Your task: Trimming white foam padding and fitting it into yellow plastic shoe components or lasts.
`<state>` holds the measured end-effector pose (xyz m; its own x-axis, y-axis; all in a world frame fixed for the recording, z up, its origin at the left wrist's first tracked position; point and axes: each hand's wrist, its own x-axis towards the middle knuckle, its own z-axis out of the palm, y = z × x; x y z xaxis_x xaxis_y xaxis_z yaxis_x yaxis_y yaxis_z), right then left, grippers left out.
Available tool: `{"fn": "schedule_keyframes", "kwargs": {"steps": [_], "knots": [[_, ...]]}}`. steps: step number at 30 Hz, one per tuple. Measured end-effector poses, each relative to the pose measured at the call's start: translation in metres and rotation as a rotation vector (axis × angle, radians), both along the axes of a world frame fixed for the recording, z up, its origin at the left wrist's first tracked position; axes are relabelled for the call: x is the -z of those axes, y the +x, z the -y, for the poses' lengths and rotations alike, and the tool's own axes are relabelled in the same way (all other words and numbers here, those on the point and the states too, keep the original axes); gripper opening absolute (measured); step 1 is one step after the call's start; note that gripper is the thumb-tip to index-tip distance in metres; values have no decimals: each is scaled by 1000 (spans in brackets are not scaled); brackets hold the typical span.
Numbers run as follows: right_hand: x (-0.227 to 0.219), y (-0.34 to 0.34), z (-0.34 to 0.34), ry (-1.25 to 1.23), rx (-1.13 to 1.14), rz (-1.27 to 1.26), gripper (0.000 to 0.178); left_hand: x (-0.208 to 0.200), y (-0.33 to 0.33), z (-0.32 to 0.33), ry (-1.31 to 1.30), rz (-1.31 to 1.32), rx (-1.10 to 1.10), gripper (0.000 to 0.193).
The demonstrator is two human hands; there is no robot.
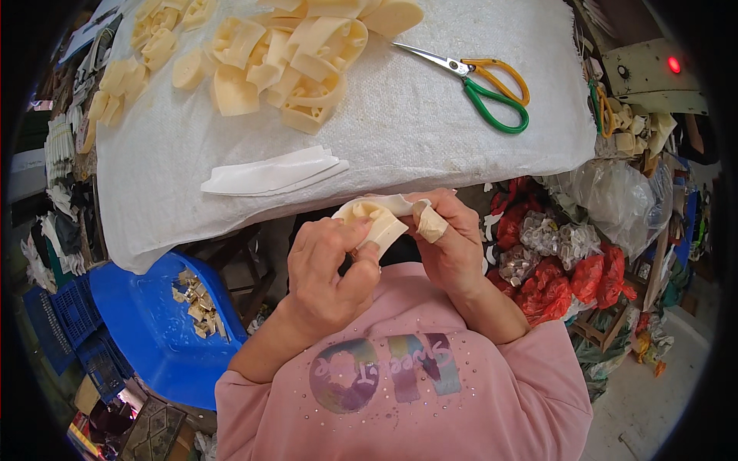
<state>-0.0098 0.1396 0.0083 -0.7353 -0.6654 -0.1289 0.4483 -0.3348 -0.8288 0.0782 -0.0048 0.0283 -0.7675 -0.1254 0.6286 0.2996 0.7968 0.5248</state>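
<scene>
In front of my chest, my left hand (pixel 330 257) is closed round a cream moulded plastic shoe heel (pixel 387 230), which has a hollow, ribbed side. A white strip of thin covering material (pixel 393 203) curves along the heel's far edge. My right hand (pixel 451 238) pinches the strip's right end. Beige tape wraps a digit of that hand. On the table just beyond, a few more white strips (pixel 269 173) lie stacked. Scissors (pixel 480 81) with one yellow and one green handle rest partly open, farther off to the right.
Several loose cream heels (pixel 284 58) are heaped on the white cloth-covered table (pixel 430 138). A blue basin (pixel 157 330) holding small scraps stands low on the left. Red plastic bags (pixel 550 288) and clear bags sit at right, below a metal box (pixel 653 73) with a lit red lamp.
</scene>
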Motion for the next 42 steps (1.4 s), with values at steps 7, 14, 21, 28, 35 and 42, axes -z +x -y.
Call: {"fn": "schedule_keyframes", "kwargs": {"steps": [7,14,21,28,35,42], "knots": [[-4,-7,1,151,-94,-409,30,-3,-4,-3,-20,7,-23,18],[-9,-9,10,240,-47,-712,31,3,-6,3,10,66,-34,19],[-3,-52,-1,145,-545,-151,61,6,0,-2,586,133,132,20],[-15,-55,7,189,-589,-127,55,13,-11,3,388,-20,256,27],[-2,-48,13,290,-449,-205,49,15,-12,5,531,60,112,20],[-6,-54,9,172,-165,-689,37,16,-11,-1,905,60,36,15]]}}
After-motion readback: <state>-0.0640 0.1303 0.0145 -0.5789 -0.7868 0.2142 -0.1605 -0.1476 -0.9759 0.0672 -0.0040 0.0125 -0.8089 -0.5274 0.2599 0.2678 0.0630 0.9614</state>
